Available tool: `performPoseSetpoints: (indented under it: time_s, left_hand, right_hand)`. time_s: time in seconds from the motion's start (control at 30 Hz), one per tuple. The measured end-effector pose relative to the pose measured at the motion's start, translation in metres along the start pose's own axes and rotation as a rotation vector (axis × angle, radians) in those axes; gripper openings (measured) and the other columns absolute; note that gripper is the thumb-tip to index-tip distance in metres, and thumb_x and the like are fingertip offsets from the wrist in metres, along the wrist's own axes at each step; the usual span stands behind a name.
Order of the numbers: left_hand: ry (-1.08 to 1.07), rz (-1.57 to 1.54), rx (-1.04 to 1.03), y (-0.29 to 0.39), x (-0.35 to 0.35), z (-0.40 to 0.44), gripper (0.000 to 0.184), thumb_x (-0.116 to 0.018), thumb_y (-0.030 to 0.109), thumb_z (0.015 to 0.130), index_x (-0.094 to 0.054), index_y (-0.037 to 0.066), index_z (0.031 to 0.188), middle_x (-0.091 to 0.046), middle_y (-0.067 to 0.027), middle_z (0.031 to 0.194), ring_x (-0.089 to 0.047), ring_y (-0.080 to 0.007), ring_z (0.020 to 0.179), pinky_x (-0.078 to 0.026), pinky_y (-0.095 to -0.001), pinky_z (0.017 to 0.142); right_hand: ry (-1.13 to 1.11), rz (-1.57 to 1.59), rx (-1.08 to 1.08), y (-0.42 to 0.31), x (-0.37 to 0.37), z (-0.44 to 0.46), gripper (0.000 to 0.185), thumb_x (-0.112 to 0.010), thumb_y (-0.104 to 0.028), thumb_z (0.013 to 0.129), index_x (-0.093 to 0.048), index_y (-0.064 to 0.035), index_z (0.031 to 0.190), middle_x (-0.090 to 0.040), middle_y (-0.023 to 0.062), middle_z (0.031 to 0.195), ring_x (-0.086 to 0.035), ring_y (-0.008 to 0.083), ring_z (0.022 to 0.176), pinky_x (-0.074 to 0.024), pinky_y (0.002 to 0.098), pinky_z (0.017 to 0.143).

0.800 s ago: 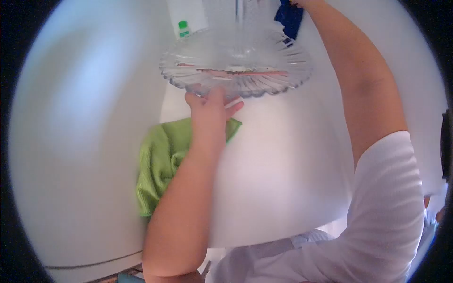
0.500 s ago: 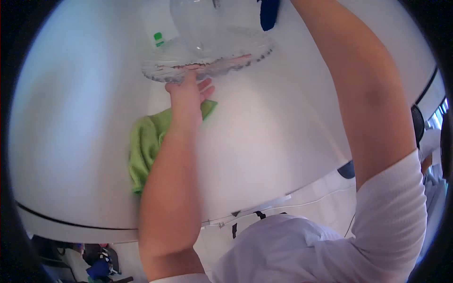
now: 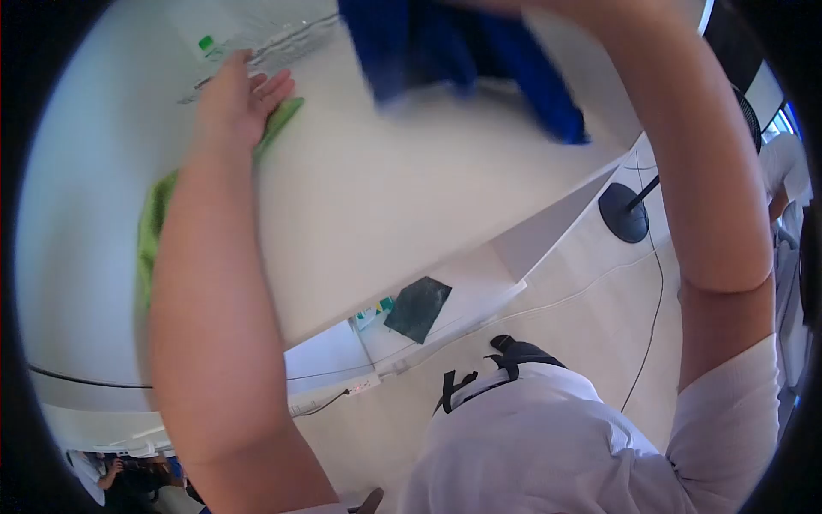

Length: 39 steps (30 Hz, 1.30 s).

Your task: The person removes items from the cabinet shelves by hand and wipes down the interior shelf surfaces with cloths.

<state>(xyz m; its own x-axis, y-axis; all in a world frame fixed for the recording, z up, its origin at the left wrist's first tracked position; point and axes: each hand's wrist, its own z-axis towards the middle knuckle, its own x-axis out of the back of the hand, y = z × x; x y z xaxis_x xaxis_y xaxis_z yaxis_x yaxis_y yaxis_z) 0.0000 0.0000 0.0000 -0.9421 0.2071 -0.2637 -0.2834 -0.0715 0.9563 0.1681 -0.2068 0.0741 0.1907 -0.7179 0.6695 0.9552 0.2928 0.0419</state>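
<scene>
My left hand [image 3: 244, 103] is at the near rim of a clear, ridged plate [image 3: 287, 44] at the upper left. One finger lies against the rim, and the other fingers curl loosely below it. Under that hand and forearm lies a green cloth [image 3: 158, 214], partly covered. A blue cloth [image 3: 437, 51], blurred by motion, hangs over the white table from my right hand [image 3: 505, 5]. Only a bit of the right hand shows at the top edge, and its fingers are mostly hidden. Beside the plate is a small green cap [image 3: 205, 43].
The white table [image 3: 411, 206] fills the middle. Below its edge, a shelf [image 3: 479, 291] holds a dark square sheet [image 3: 419, 308]. A round black stand base [image 3: 623, 212], cables and a power strip [image 3: 364, 383] are on the floor. Another person [image 3: 783, 171] is at the far right.
The blue cloth has come further into view at the top, spread out beneath my right hand. The camera view has turned, so my left hand, plate and green cloth appear further left and up.
</scene>
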Motion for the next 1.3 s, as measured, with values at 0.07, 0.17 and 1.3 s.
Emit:
performPoseSetpoints:
  time_s: [0.07,0.17,1.3]
  left_hand:
    - [0.002,0.009,0.016,0.003,0.006,0.003,0.052,-0.051,0.019,0.089,-0.029,-0.001,0.131,-0.031,-0.027,0.124,-0.053,-0.0402,0.101,-0.052,-0.0459,0.082]
    - [0.011,0.029,0.037,0.001,0.006,0.005,0.053,-0.051,0.02,0.09,-0.027,0.0,0.133,-0.027,-0.0289,0.129,-0.053,-0.0412,0.102,-0.05,-0.0468,0.087]
    - [-1.254,1.538,-0.486,0.019,-0.113,-0.135,0.046,-0.045,0.036,0.093,-0.042,0.017,0.135,-0.029,-0.0112,0.146,-0.026,-0.0283,0.135,-0.024,-0.046,0.107]
  right_hand:
    - [-0.219,-0.006,-0.022,-0.004,-0.016,-0.039,0.036,-0.058,-0.027,0.082,-0.058,-0.0058,0.111,-0.062,0.0148,0.104,-0.058,0.0302,0.094,-0.0448,0.0378,0.084]
    - [-0.307,-0.023,0.049,0.005,-0.046,-0.089,0.04,-0.062,-0.034,0.081,-0.059,-0.0092,0.112,-0.061,0.0092,0.111,-0.054,0.027,0.1,-0.0427,0.0368,0.086]
    - [0.46,0.192,0.051,0.052,0.005,-0.152,0.03,-0.069,-0.011,0.062,-0.063,-0.0159,0.092,-0.061,0.0022,0.108,-0.056,0.0198,0.096,-0.0326,0.0432,0.09]
